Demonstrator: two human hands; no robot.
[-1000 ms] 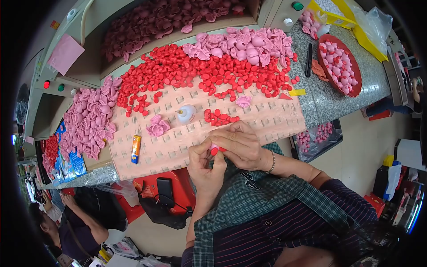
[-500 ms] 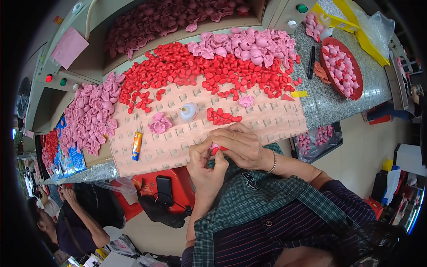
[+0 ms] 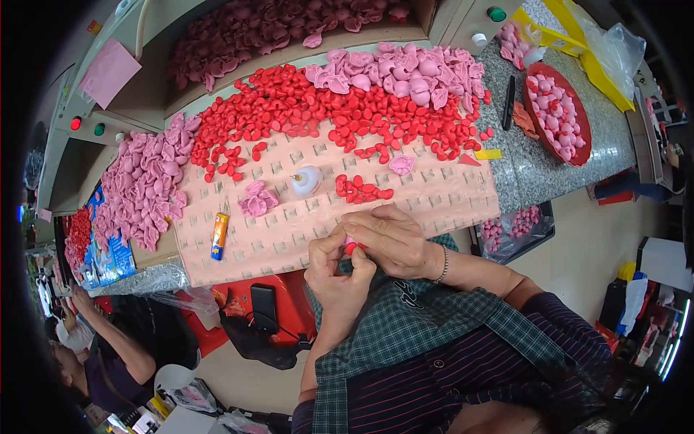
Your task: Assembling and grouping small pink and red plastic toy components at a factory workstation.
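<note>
Both hands meet at the front edge of the bench, fingers closed around a small pink and red plastic piece. My left hand pinches it from the left between thumb and fingers. From the right, my right hand bends over it, its fingertips hiding part of the piece. Just beyond them lies a small cluster of red pieces. A white squeeze bottle with a thin tip stands to their left, beside a pink petal-shaped piece. Another pink piece rests farther back.
Red pieces and pink shells are heaped along the back, with more pink shells at left. A glue tube lies on the pink mat. A red bowl stands right. Another person sits lower left.
My right fingers have shifted slightly over the piece, and less red shows between my hands. At lower left, the other person's arm has moved.
</note>
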